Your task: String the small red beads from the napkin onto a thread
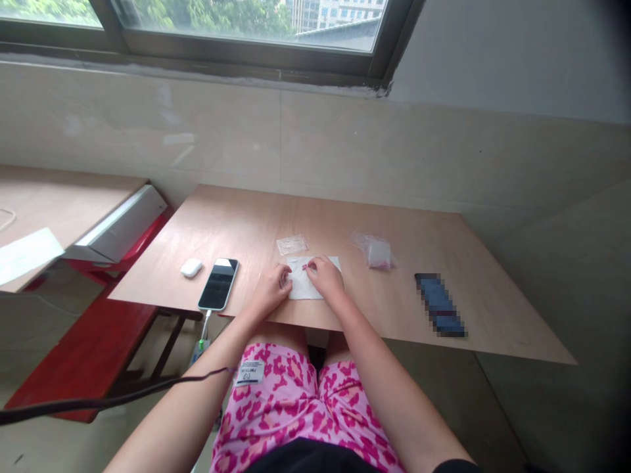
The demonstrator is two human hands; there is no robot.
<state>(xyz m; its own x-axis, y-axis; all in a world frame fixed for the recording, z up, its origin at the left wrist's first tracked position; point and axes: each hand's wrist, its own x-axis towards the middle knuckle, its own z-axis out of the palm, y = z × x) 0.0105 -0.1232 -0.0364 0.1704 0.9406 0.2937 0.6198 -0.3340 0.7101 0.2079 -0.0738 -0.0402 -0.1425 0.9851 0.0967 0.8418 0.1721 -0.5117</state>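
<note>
A white sheet, perhaps paper or cloth, lies on the table between my hands. My right hand rests over its right side, thumb and finger pinched on a small dark-pink piece whose kind is too small to tell. At the sheet's left edge is my left hand, its fingers curled together. Whatever the left fingers hold, if anything, I cannot make out. Just beyond the sheet lies a flat clear plastic packet.
A clear bag with a white block lies to the right, and a pixelated dark phone farther right. Left are a phone on a charging cable and a white earbud case. A red bench stands beside the table.
</note>
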